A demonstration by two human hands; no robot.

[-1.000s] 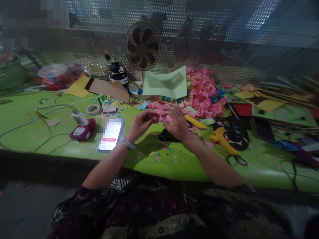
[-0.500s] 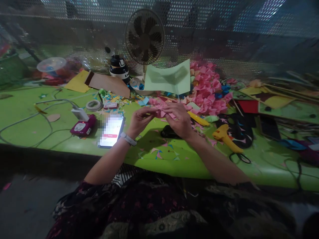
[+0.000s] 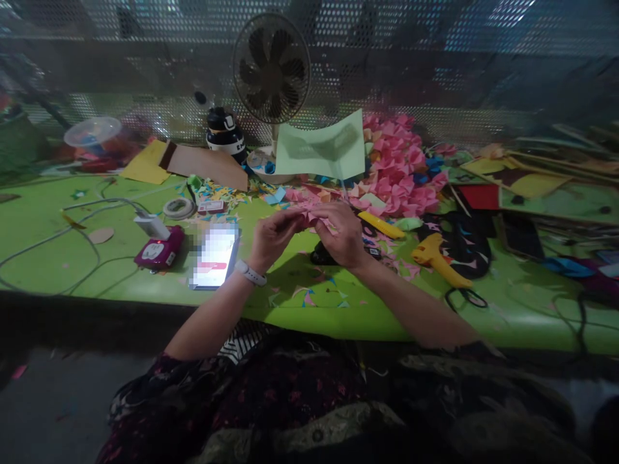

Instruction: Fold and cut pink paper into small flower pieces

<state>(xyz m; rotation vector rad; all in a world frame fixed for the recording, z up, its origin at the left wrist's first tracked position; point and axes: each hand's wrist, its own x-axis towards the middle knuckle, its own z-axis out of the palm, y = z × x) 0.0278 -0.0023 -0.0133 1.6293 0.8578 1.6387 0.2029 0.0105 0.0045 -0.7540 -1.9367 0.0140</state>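
Observation:
Over the middle of the green table (image 3: 232, 303), my left hand (image 3: 276, 237) and my right hand (image 3: 341, 235) meet, fingers pinched on a small piece of pink paper (image 3: 312, 218). Fingers cover much of that piece, so its folds are hard to see. A dark object (image 3: 322, 253) lies under my right hand, partly hidden. Just beyond my hands a heap of folded pink paper pieces (image 3: 399, 167) spreads out, beside a standing sheet of pale green paper (image 3: 319, 151). To the right of my right hand are a yellow-handled cutter (image 3: 382, 225) and a yellow glue gun (image 3: 438, 261).
A lit phone (image 3: 215, 258) lies left of my left wrist, near a purple socket block (image 3: 159, 248) with a charger and looping cables. A tape roll (image 3: 178, 207), a black bottle (image 3: 226, 135) and a fan (image 3: 271, 67) stand farther back. Paper scraps (image 3: 307, 298) litter the front.
Both hands stay together on the pink paper, with the right fingers shifted slightly. The whole view has moved a little, so things sit somewhat more to the left.

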